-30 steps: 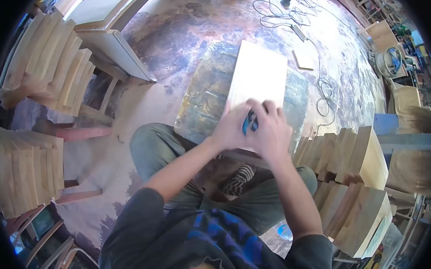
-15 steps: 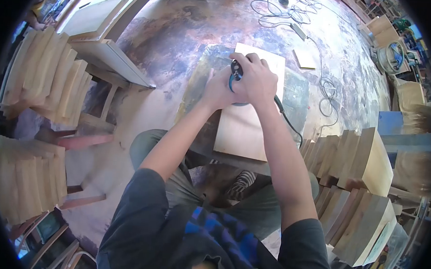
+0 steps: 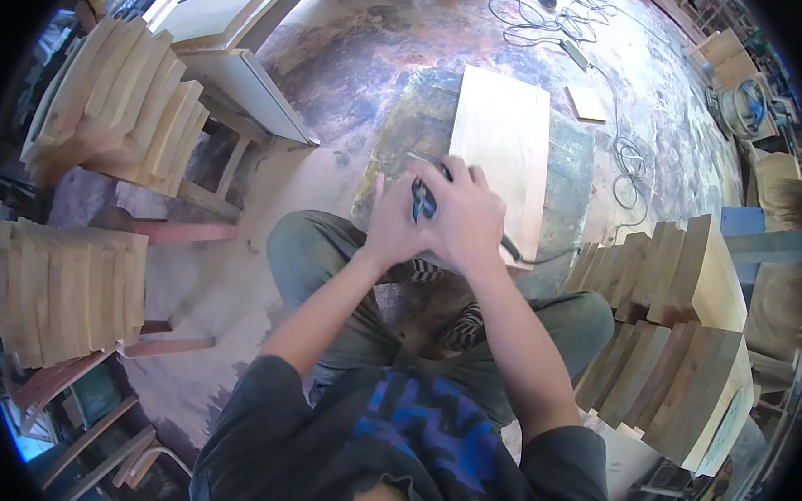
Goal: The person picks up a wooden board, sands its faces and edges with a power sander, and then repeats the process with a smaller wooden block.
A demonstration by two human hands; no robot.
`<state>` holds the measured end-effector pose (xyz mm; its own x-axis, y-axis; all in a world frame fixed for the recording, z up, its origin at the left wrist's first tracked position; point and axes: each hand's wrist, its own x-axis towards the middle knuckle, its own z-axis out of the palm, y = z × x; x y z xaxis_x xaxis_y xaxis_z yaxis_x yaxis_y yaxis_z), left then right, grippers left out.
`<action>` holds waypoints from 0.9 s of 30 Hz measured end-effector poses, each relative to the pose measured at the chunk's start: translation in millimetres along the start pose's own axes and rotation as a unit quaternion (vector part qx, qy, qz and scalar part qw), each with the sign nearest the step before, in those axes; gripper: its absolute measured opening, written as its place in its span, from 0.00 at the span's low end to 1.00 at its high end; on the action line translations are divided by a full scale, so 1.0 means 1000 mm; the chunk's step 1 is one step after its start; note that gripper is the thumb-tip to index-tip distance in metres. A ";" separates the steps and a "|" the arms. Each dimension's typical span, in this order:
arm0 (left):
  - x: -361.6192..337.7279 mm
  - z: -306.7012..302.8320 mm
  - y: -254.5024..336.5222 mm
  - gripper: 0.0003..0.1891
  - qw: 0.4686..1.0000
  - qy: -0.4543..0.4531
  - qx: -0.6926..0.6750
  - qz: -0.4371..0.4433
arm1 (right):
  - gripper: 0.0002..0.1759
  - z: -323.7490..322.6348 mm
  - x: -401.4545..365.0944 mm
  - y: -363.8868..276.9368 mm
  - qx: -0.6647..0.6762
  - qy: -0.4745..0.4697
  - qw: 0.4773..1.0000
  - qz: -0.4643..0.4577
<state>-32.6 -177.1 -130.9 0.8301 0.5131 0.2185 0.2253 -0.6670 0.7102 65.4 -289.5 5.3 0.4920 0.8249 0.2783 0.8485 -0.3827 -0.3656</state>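
Observation:
A black and blue corded electric sander [image 3: 424, 200] is mostly hidden under my two hands. My right hand [image 3: 468, 213] wraps over its top, and the fingers of my left hand [image 3: 392, 221] close round its left side. Both hands overlap the near left part of a pale wooden board [image 3: 503, 129]. That board lies flat on a worn, dark work surface [image 3: 563, 182] in front of my crossed legs. From under my right wrist the black power cord [image 3: 546, 259] runs off to the right.
Stacked wooden boards stand on my right [image 3: 675, 392] and in stacks on my left [image 3: 72, 288]. A small pale wood piece [image 3: 585, 104] lies on the floor beyond the board, near coiled cables [image 3: 549, 27]. Another person [image 3: 115, 0] is partly visible at far left.
Both hands and the sander have come back toward my body, from the board's middle to its near left edge. The view has shifted, and more of the board's far part shows.

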 end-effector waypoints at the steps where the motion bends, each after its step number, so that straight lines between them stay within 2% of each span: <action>1: -0.009 -0.001 0.004 0.43 1.000 -0.002 0.001 0.000 | 0.31 -0.002 -0.009 -0.004 -0.003 -0.010 1.000 -0.003; 3: -0.019 0.000 0.010 0.44 0.999 0.014 0.044 0.021 | 0.31 -0.002 -0.010 -0.002 0.001 -0.014 1.000 -0.010; 4: -0.009 -0.003 0.016 0.43 0.998 0.047 -0.017 0.029 | 0.29 0.000 -0.004 0.003 0.006 0.010 1.000 -0.015; 5: 0.007 -0.007 0.019 0.43 0.999 0.043 -0.018 0.026 | 0.28 0.004 0.004 0.008 0.012 0.034 0.999 -0.018; 7: 0.037 -0.016 0.020 0.42 1.000 -0.031 -0.004 0.007 | 0.26 0.016 0.014 0.018 -0.001 0.041 0.999 -0.011; 9: 0.025 -0.007 0.018 0.41 0.999 -0.025 -0.032 -0.011 | 0.25 0.015 0.012 0.018 -0.006 0.057 0.998 -0.012; 11: -0.008 0.001 0.023 0.38 0.998 0.054 -0.030 0.017 | 0.25 -0.002 -0.014 0.006 0.014 0.022 0.999 -0.023; 12: -0.006 0.000 0.032 0.38 0.998 0.052 -0.014 0.021 | 0.25 -0.003 -0.007 0.009 0.007 0.023 0.999 -0.022; 13: 0.005 0.000 0.032 0.38 0.999 0.048 -0.017 0.014 | 0.25 0.000 -0.006 0.011 0.003 0.015 1.000 -0.018; 15: 0.041 -0.001 0.018 0.41 0.999 -0.016 -0.041 -0.015 | 0.27 0.011 0.023 0.023 -0.004 0.017 1.000 0.005; 16: 0.052 -0.006 0.020 0.43 0.999 -0.035 -0.009 -0.009 | 0.29 0.013 0.038 0.030 -0.019 0.034 0.999 0.015; 17: 0.048 -0.004 0.020 0.43 0.999 -0.032 -0.010 -0.009 | 0.29 0.010 0.033 0.030 -0.020 0.034 0.999 0.012; 19: 0.013 0.008 0.023 0.45 0.998 0.042 -0.025 0.046 | 0.30 -0.001 -0.001 0.022 -0.029 0.014 0.999 -0.006; 20: -0.016 0.021 0.013 0.47 0.998 0.046 -0.015 0.050 | 0.32 -0.006 -0.022 0.015 -0.009 0.002 1.000 -0.010; 21: -0.031 0.014 0.023 0.48 0.999 -0.009 -0.016 0.028 | 0.34 -0.016 -0.033 0.008 -0.012 -0.019 1.000 -0.021; 22: -0.033 0.016 0.024 0.48 1.000 -0.004 -0.017 0.025 | 0.34 -0.017 -0.035 0.007 -0.021 -0.025 0.999 -0.016; 24: -0.016 0.025 0.015 0.49 1.000 0.007 -0.016 0.025 | 0.34 -0.011 -0.019 0.015 -0.031 -0.026 0.999 -0.014; 27: 0.050 0.030 -0.007 0.49 0.999 0.032 0.002 0.032 | 0.32 0.003 0.038 0.036 -0.036 0.018 0.999 -0.003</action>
<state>23.1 -162.7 -145.3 0.8087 0.5028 0.3053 0.1752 -0.7013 0.6910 113.9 -271.1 0.2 0.4917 0.8128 0.3124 0.8630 -0.4071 -0.2991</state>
